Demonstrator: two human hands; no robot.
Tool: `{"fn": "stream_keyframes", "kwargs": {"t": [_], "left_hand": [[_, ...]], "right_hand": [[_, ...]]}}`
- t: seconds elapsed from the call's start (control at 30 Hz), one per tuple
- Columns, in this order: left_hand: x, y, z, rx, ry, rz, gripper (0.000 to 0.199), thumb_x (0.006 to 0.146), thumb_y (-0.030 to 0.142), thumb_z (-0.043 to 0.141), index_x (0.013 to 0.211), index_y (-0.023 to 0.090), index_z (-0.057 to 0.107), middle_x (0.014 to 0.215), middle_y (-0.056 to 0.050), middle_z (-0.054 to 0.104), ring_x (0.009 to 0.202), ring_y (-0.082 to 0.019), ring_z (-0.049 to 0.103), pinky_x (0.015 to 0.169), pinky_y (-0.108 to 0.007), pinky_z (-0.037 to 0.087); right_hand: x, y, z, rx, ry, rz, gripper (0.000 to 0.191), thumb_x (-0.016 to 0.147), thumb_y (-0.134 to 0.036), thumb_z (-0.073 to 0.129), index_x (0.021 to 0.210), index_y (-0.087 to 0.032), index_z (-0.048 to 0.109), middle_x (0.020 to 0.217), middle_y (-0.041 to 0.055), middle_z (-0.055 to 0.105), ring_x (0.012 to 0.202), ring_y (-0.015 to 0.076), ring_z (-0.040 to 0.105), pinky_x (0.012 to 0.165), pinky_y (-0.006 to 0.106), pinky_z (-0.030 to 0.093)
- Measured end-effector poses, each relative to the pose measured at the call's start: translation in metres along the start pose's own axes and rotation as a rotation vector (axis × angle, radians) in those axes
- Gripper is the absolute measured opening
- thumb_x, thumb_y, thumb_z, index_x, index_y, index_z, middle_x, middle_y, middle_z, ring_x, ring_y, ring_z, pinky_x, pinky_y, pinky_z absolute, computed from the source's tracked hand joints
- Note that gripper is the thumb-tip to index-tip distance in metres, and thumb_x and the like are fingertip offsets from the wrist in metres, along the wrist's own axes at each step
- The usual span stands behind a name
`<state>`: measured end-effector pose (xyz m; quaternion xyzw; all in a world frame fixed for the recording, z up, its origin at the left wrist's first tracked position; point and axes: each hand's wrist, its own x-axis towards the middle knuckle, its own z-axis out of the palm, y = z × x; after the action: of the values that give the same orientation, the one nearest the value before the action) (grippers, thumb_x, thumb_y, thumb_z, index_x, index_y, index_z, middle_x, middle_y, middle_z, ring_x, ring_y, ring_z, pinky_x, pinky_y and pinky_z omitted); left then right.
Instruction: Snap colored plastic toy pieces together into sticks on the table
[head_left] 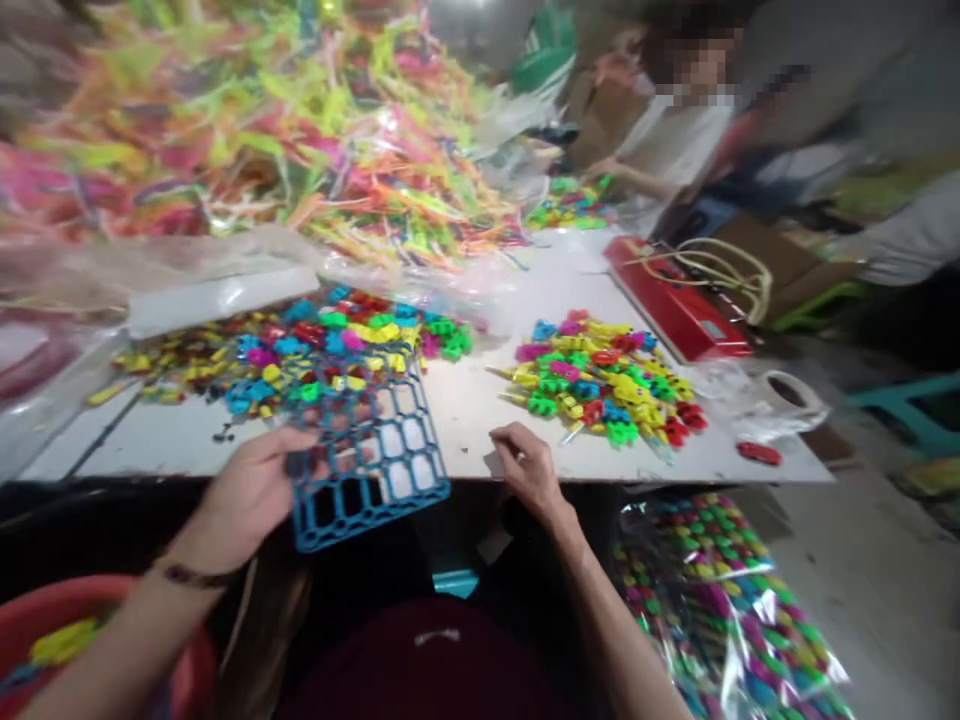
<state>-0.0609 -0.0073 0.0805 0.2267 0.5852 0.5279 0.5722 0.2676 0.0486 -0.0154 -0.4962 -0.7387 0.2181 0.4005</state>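
1. The left hand is seen at the near table edge, its forearm reaching in from the lower left. It is partly closed on the edge of a blue plastic grid, and the fingertips are hidden by the grid.
2. One grid is counted. It is held tilted, its upper part over the left pile and its lower part past the table edge. Its openings are not reliably counted, as part of it is obscured by the pieces behind it.
3. The right hand is held just above the white table, with the fingers bunched downward. Whether anything small is pinched cannot be told.
4. Two main piles of small multicoloured plastic pieces are laid on the table: the left pile, beneath the grid, and the right pile, just beyond the right hand. The pieces cannot be counted.
5. A third, smaller pile is seen beside a co-worker's hand, though blurred.
6. One red machine, with pale cords on top, is placed at the table's far right.
7. A heap of neon plastic strands is spread beyond the table, blurred and cut off by the frame.
8. One clear bag of colourful pieces is seen below the table, apparently on the floor.
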Motion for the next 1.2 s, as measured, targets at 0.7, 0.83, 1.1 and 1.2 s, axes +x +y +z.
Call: {"fn": "stream_keyframes", "kwargs": {"t": [0.7, 0.83, 1.1, 1.2], "left_hand": [[0.072, -0.099, 0.097, 0.495, -0.098, 0.442, 0.082, 0.083, 0.022, 0.068, 0.155, 0.020, 0.029, 0.155, -0.017, 0.045, 0.144, -0.029, 0.046, 0.122, -0.047, 0.037], [0.062, -0.105, 0.094, 0.873, -0.216, 0.763, 0.077, 0.087, 0.034, 0.067, 0.154, 0.017, 0.035, 0.169, -0.019, 0.020, 0.159, -0.035, 0.012, 0.129, -0.056, 0.018], [0.046, -0.122, 0.084, 1.363, -0.584, 0.893, 0.077, 0.080, 0.052, 0.079, 0.144, 0.016, 0.054, 0.165, -0.024, 0.030, 0.156, -0.045, 0.017, 0.124, -0.065, 0.020], [0.035, -0.132, 0.099, 1.353, -0.560, 0.913, 0.078, 0.083, 0.057, 0.074, 0.146, 0.019, 0.051, 0.165, -0.024, 0.029, 0.156, -0.045, 0.017, 0.123, -0.066, 0.022]], "right_hand": [[0.004, 0.027, -0.042, -0.448, -0.035, -0.011, 0.008, 0.089, -0.022, 0.056, 0.090, -0.020, 0.063, 0.086, 0.0074, 0.066, 0.083, 0.0224, 0.061, 0.075, 0.032, 0.047], [0.000, 0.032, -0.050, -0.572, -0.151, 0.101, 0.014, 0.086, -0.030, 0.066, 0.094, -0.020, 0.067, 0.092, 0.0099, 0.067, 0.087, 0.0247, 0.061, 0.072, 0.033, 0.044], [0.023, 0.018, -0.037, 0.050, -0.117, 0.298, 0.028, 0.083, -0.043, 0.065, 0.067, -0.022, 0.056, 0.060, -0.0012, 0.056, 0.057, 0.0148, 0.050, 0.055, 0.029, 0.038], [0.037, 0.001, -0.013, 0.346, -0.059, 0.368, 0.026, 0.076, -0.042, 0.072, 0.075, -0.021, 0.058, 0.059, -0.0045, 0.055, 0.051, 0.0123, 0.049, 0.052, 0.027, 0.039]]}}
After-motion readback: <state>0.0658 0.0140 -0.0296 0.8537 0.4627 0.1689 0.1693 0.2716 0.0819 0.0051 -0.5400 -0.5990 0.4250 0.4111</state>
